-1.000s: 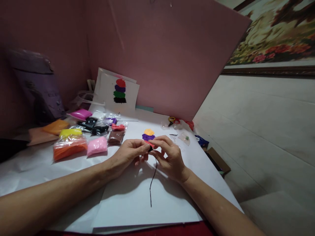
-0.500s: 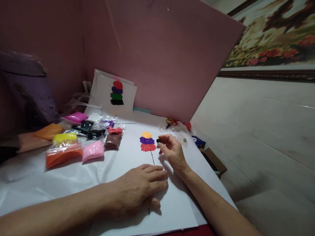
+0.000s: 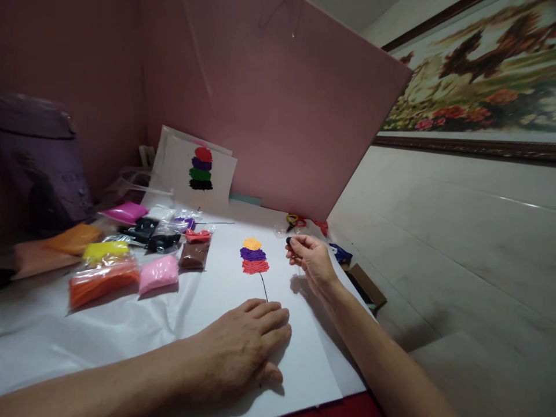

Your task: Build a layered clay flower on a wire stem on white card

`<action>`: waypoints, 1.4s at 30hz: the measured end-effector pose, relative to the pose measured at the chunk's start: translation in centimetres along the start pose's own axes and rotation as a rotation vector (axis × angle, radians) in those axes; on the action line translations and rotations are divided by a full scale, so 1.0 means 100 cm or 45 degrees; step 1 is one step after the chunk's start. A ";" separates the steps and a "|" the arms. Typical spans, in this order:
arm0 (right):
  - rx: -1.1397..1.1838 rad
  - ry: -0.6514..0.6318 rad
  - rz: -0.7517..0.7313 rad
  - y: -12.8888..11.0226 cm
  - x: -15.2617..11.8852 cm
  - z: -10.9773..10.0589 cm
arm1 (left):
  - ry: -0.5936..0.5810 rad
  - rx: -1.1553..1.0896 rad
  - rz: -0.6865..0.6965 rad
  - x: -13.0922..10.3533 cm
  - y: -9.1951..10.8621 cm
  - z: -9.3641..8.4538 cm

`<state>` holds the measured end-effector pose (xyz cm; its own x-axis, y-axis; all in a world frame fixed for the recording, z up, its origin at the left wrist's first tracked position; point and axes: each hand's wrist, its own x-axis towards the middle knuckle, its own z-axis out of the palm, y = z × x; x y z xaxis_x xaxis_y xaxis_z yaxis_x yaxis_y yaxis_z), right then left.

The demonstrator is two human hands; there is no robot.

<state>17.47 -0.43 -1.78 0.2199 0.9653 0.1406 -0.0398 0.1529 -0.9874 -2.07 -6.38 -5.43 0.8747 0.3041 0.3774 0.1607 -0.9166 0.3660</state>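
Note:
My left hand [image 3: 249, 341] lies flat, palm down, with its fingers stretched over a white sheet of paper [image 3: 310, 353]. A drawn black line [image 3: 263, 287] runs under that hand. Above the line, the sheet bears stacked textured patches of what looks like modelling clay: yellow-orange [image 3: 252, 244], purple [image 3: 253, 254] and red [image 3: 255, 266]. To the right of these, my right hand [image 3: 316, 265] is raised off the paper. Its thumb and fingertips pinch a small lump of black clay [image 3: 288, 240].
Several clear bags of coloured clay, among them brown [image 3: 193, 256], pink [image 3: 158, 274] and orange [image 3: 104, 285], lie on the left. A sheet with coloured bands [image 3: 174, 168] leans against the pink panel [image 3: 269, 104]. Yellow-and-red-handled scissors [image 3: 297, 220] lie at the back.
My right hand, still pinching the black clay, has moved right, away from the coloured patches. My left hand stays flat on the paper. The view has shifted slightly to the right.

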 end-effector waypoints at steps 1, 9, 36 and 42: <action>0.006 -0.022 0.041 -0.005 0.000 -0.001 | -0.002 0.012 0.000 0.000 0.001 0.000; -0.373 -0.288 0.043 -0.007 -0.001 0.007 | -0.100 0.056 -0.100 0.003 0.010 -0.010; -0.599 -0.252 -0.311 0.041 -0.016 0.008 | -0.031 0.019 -0.131 0.000 0.006 -0.004; -0.597 -0.273 -0.262 0.045 -0.016 0.008 | -0.049 0.044 -0.129 0.001 0.007 -0.005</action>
<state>16.17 -1.13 -6.40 -0.0280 0.9544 0.2973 0.4316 0.2798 -0.8576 -2.14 -6.82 -4.72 0.8700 0.3863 0.3064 0.2646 -0.8902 0.3708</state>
